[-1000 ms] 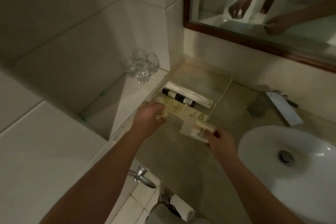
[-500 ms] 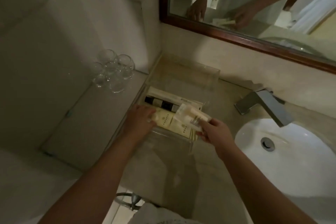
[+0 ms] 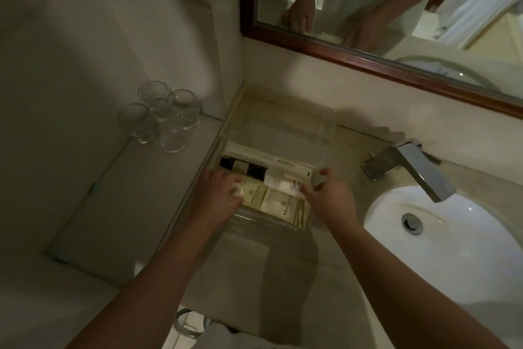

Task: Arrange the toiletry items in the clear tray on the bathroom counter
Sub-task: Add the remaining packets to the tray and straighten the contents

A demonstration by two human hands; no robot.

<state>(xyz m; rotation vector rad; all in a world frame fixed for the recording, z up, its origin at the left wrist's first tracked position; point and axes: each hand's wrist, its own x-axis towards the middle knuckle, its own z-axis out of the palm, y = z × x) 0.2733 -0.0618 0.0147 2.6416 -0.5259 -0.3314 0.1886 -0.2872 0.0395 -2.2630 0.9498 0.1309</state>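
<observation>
Hands at work over the clear rectangular plastic tray [image 3: 322, 133], which sits on the beige stone table [image 3: 283, 278] against the wall below the wood-framed mirror [image 3: 382, 65]. Our left hand [image 3: 218, 195] lies flat, fingers spread, on a cream paper sachet [image 3: 253, 193] at the tray's near left corner, pressing rather than clasping it. Our right hand [image 3: 328, 195] pinches a small white packet [image 3: 293, 186] at the tray's near right side, thumb raised by the tray wall.

Behind these, toward the tray's far side, lie a dark round bottle with a pale label [image 3: 243, 167] and a long white flat box [image 3: 271, 160]; a second cream paper sachet [image 3: 280, 203] rests beside the first. The far half of the tray looks unfilled.

To do this well, we judge, the packet should be slid down flat beside the bottle, edges squared to the tray wall, while the left hand keeps the sachets from riding up.

Left of the tray, a cluster of clear drinking glasses [image 3: 161, 116] stands on the grey ledge [image 3: 113, 201], near enough for a careless elbow. Right of the tray sit the square chrome tap [image 3: 410, 170] and white oval basin [image 3: 452, 241], well apart from the work.
</observation>
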